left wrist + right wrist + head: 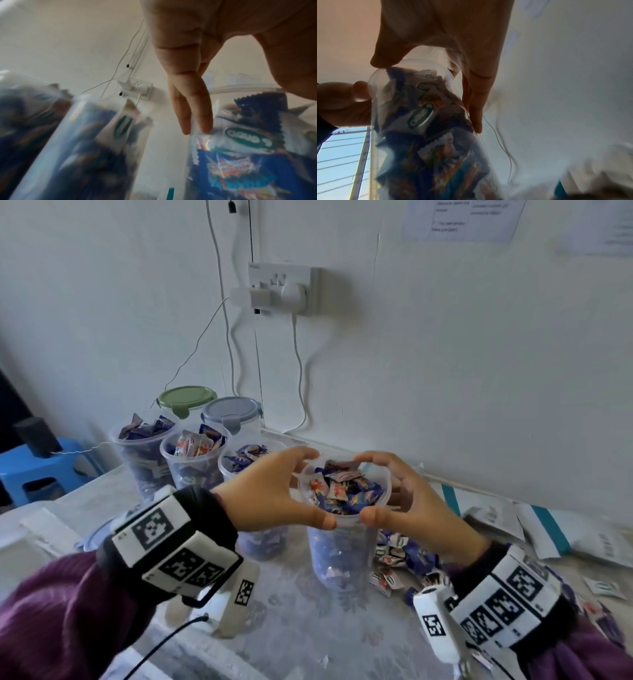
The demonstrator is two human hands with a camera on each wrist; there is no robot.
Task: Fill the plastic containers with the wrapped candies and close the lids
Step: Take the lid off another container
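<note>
A tall clear plastic container, packed to the brim with wrapped candies, stands without a lid in the middle of the table. My left hand and right hand both curl round its rim, thumbs on the near edge and fingers at the far edge. In the left wrist view my fingers lie against the container wall. The right wrist view shows my right thumb on the rim and fingers down the container side.
Three more open, candy-filled containers stand behind my left hand. Behind them are two closed ones with a green lid and a grey lid. Loose candies and paper packets lie to the right. Cables hang from a wall socket.
</note>
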